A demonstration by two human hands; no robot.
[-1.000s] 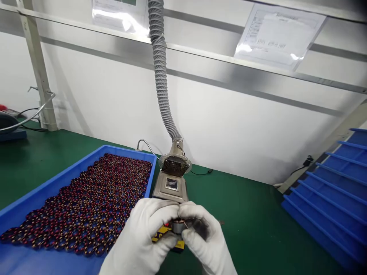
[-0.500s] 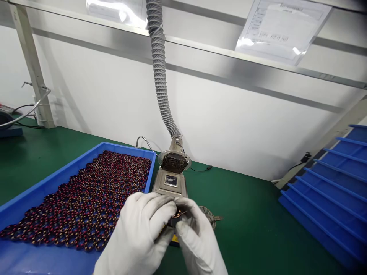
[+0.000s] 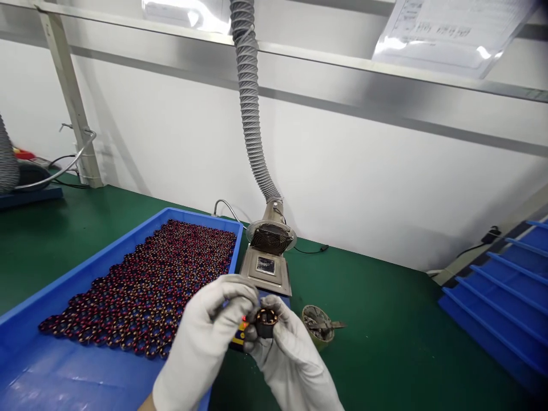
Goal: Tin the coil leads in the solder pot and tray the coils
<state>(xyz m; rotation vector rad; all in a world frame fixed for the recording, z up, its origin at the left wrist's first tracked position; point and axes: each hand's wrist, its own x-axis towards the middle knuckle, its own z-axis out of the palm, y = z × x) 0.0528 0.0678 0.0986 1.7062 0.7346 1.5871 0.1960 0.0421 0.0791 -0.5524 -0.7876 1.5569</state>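
Observation:
Both my hands wear white gloves with grey-stained fingertips. My right hand (image 3: 286, 342) holds a small black ring-shaped motor stator (image 3: 266, 324) with copper windings around its top, its open end tilted toward me. Just left of the stator, my left hand (image 3: 218, 314) is closed, fingertips pinched together; whatever they may hold is hidden. Behind my hands stands a solder pot (image 3: 280, 275) with a shiny square of metal in its top. Part of its yellow-marked front, with a red light, shows between my hands.
A blue tray (image 3: 85, 377) at left holds many similar stators in rows. A round fume hood (image 3: 272, 237) on a grey ribbed hose (image 3: 248, 97) hangs over the solder pot. A dirty cup (image 3: 317, 325) with a flat tool stands right. Blue trays (image 3: 500, 297) are stacked at far right.
My left hand has drawn a little away from the stator, which now shows more fully in my right hand. The view has shifted, so the surroundings sit further right.

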